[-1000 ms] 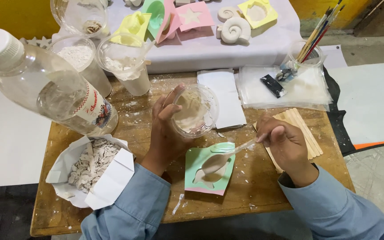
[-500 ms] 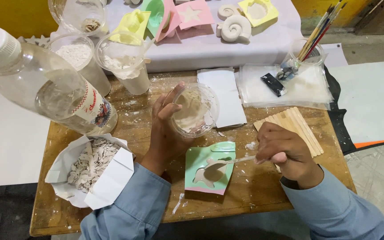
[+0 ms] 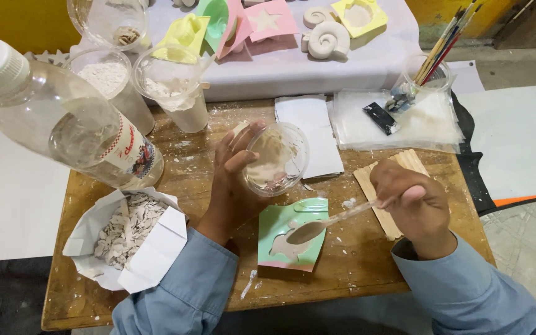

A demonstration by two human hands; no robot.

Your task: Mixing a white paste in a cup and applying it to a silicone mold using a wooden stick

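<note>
My left hand [image 3: 231,186] grips a clear plastic cup [image 3: 275,159] smeared with beige paste, tilted toward me above the wooden table [image 3: 367,279]. My right hand [image 3: 412,208] pinches the handle of a clear plastic spoon [image 3: 333,220]. The spoon's bowl, full of paste, rests over the hollow of a green mould [image 3: 293,239] that lies flat between my hands. A stack of wooden sticks [image 3: 383,186] lies under my right hand.
A large clear bottle [image 3: 63,124] stands at the left, with a paper box of white flakes [image 3: 128,239] in front. Cups of white powder [image 3: 110,80], coloured moulds [image 3: 221,22], a shell cast [image 3: 330,38], a brush cup [image 3: 429,71] and paper sheets [image 3: 311,133] lie beyond.
My right hand has dropped lower and turned, and the spoon's bowl has come down into the green mould's hollow. The left hand still holds the cup in place.
</note>
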